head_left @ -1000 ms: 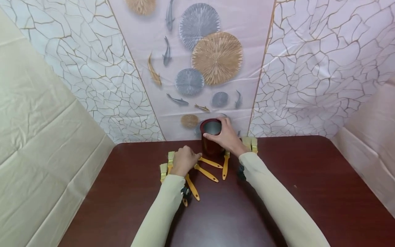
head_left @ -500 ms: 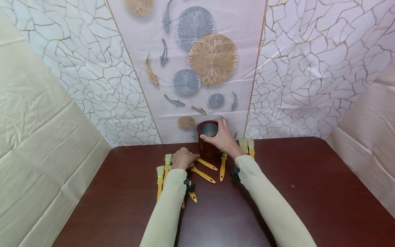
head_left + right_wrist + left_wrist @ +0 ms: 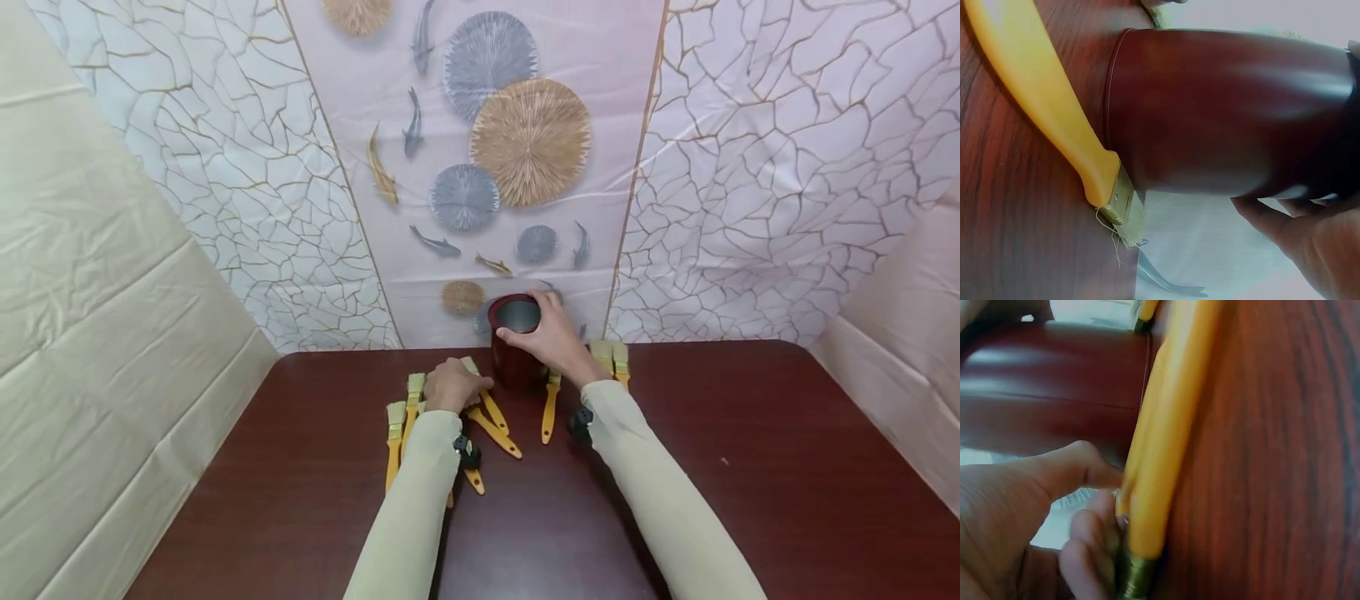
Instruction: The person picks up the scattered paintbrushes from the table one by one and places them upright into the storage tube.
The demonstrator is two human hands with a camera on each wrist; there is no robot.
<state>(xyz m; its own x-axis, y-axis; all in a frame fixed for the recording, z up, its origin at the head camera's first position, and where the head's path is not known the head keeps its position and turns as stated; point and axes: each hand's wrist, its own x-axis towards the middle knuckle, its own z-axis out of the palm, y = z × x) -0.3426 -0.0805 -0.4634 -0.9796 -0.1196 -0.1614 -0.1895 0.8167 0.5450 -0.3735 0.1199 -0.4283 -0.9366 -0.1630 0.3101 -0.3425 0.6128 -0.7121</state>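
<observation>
The right hand (image 3: 551, 337) grips a dark red cylindrical cup (image 3: 517, 362) by its rim, thumb at the front and fingers behind. The cup stands upright at the table's back edge, its visible interior grey. Just left of it, the left hand (image 3: 453, 385) pinches a yellow-handled paintbrush (image 3: 492, 412) between thumb and fingers near the bristle end. Another paintbrush (image 3: 1172, 444) lies close alongside in the left wrist view, blurred, its metal ferrule by the curled fingers. One more paintbrush (image 3: 1041, 94) lies beside the cup's base, bristles toward the wall.
Several paintbrushes (image 3: 393, 458) lie left of and under the left forearm. More paintbrushes (image 3: 621, 358) lie behind the right wrist. A patterned cloth wall (image 3: 465, 108) rises directly behind the dark red-brown table (image 3: 750, 467).
The paintbrush at the left hand has swung from slanting sideways to pointing more toward the viewer, its bristles now showing above the hand. The right hand keeps its grip on the cup.
</observation>
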